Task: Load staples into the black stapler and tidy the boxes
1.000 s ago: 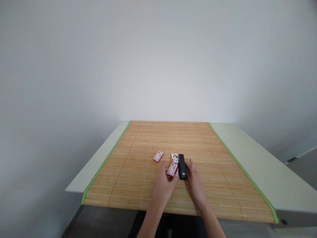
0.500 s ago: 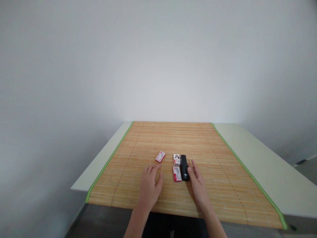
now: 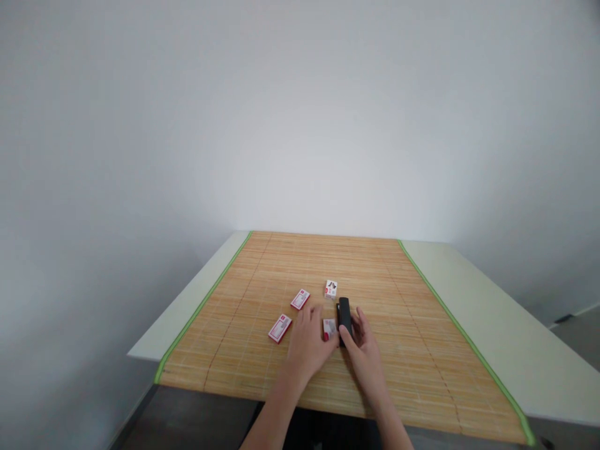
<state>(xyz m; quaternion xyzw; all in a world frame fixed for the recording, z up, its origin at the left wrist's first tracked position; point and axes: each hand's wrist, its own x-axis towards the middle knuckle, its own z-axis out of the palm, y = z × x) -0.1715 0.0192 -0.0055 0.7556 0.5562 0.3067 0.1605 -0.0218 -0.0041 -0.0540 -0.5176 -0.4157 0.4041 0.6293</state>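
A black stapler (image 3: 345, 312) points away from me near the mat's middle. My right hand (image 3: 364, 351) grips it, thumb on top and fingers along its right side. Left of the stapler lies a small white and red box (image 3: 329, 328), partly covered by my left hand (image 3: 309, 342). The left fingers and thumb are apart around this box, the thumb by its near edge. Whether they press on it is not clear. Beyond them rests a small white box with a dark picture (image 3: 330, 288). Two more red-edged white boxes, one farther (image 3: 300, 299) and one nearer (image 3: 280, 328), lie to the left.
A bamboo mat (image 3: 375, 387) with green edging covers most of the white table (image 3: 487, 300). The table's far edge meets a plain wall (image 3: 300, 125). Grey floor (image 3: 201, 419) shows below the near edge.
My left hand has moved right to the box beside the stapler, uncovering another box at the left. The pictured box now lies farther away, apart from the stapler. My right thumb has come onto the stapler.
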